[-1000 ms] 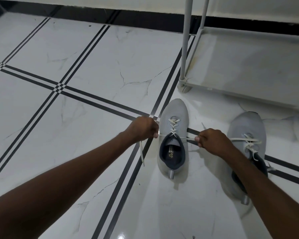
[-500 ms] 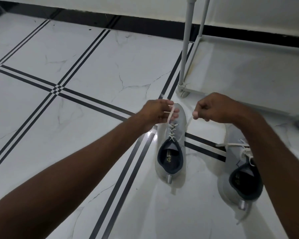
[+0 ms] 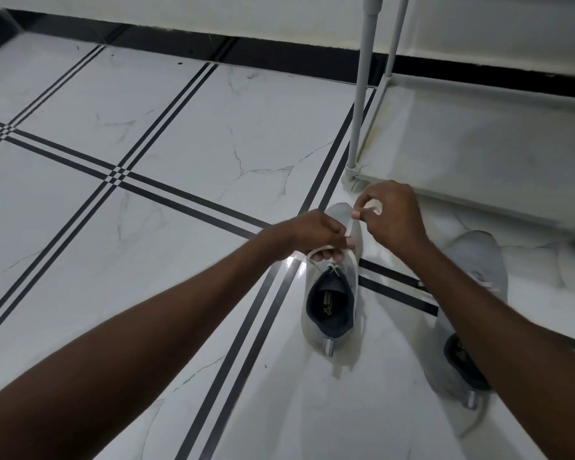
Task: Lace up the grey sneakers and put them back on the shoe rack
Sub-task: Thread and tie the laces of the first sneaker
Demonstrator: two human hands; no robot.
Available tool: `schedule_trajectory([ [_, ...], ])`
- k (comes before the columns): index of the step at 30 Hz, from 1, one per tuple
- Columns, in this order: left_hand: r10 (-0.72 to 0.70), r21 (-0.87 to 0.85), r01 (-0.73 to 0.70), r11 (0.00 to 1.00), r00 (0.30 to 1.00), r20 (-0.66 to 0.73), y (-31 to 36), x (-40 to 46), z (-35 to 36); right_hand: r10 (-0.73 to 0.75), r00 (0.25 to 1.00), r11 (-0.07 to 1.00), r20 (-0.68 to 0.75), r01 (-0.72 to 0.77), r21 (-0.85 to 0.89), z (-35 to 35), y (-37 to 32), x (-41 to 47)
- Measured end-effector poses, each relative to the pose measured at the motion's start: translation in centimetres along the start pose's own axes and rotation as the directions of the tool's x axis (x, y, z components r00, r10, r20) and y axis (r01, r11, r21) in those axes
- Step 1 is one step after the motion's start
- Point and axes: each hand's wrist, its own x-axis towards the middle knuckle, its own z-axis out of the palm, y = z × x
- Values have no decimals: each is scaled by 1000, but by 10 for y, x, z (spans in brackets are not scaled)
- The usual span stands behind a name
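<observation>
A grey sneaker [image 3: 331,330] with a dark lining stands on the floor tiles, toe pointing away from me. My left hand [image 3: 316,235] hovers over its laced front, pinching one end of the white lace [image 3: 350,227]. My right hand [image 3: 392,215] is just right of it and slightly farther, fingers closed on a loop of the same lace. The second grey sneaker [image 3: 478,260] lies to the right, half hidden under my right forearm. The white shoe rack [image 3: 478,154] stands behind, its bottom shelf low over the floor.
White marble floor tiles [image 3: 180,161] with black double stripes spread to the left and front. The rack's front-left post [image 3: 361,94] rises just beyond my hands. A black skirting strip [image 3: 180,44] runs along the far wall.
Both hands came together over the sneaker's front, from wide apart pulling the lace sideways, then lifted. The right hand now holds a loop of lace close to the left hand.
</observation>
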Motion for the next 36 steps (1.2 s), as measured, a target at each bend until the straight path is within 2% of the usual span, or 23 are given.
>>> schedule_trajectory([
  [2,41,-31,-41,999,999,11,-1,0,-6,138,967,988,-214,-118,103,11,1,-16],
  [3,81,16,-81,997,997,6,-1,1,-10,258,940,957,-224,-216,194,17,0,-24],
  [4,130,125,-128,984,991,-10,-2,1,-14,374,921,893,-113,-325,312,23,-2,-29],
  [5,189,273,-173,946,981,-33,-2,2,-16,445,891,793,87,-437,424,28,-4,-33],
  [6,256,430,-204,880,964,-67,-2,3,-18,450,844,684,292,-536,495,31,-8,-37],
  [7,343,568,-230,790,934,-98,-3,5,-18,417,802,600,429,-597,532,34,-10,-41],
  [8,434,677,-243,695,892,-126,-4,6,-16,371,782,563,501,-618,549,33,-13,-43],
  [10,558,795,-212,569,809,-183,-10,8,-9,292,785,580,546,-599,551,31,-15,-46],
  [13,652,847,-158,508,713,-258,-24,12,2,194,757,603,624,-594,533,28,-7,-41],
  [15,623,761,-166,627,693,-363,-30,12,9,170,715,570,678,-633,524,27,-3,-38],
  [17,519,553,-214,805,705,-483,-31,9,13,206,709,504,675,-668,547,24,-3,-37],
  [19,370,305,-232,924,749,-550,-34,7,11,310,737,440,601,-671,596,19,-4,-37],
  [21,197,75,-189,979,789,-582,-39,3,8,443,751,345,491,-647,680,10,-2,-38],
  [24,-164,-295,-36,955,765,-622,-52,-3,0,590,718,173,369,-559,811,-8,21,-39],
  [25,-285,-396,34,918,751,-596,-58,-6,-1,640,692,201,334,-570,796,-14,31,-40],
  [26,-374,-456,103,884,739,-560,-64,-10,-4,692,671,316,265,-612,725,-20,39,-43],
  [27,-431,-473,167,865,731,-529,-72,-13,-8,721,671,485,173,-667,566,-24,48,-47],
  [28,-455,-453,222,863,732,-508,-82,-14,-10,722,690,644,52,-697,315,-27,56,-53],
  [30,-417,-279,315,907,761,-496,-93,-15,-11,605,794,780,-60,-606,-154,-24,58,-64],
  [31,-351,-107,346,932,787,-508,-96,-14,-10,539,840,808,-55,-535,-248,-17,57,-69],
  [32,-250,88,344,935,814,-524,-96,-13,-8,473,880,843,-47,-467,-267,-9,55,-73],
  [34,2,374,204,905,876,-482,-86,-13,-2,322,947,927,-11,-318,-200,13,50,-80],
  [36,123,452,50,890,931,-345,-75,-11,5,190,977,980,99,-182,-86,32,38,-83],
])
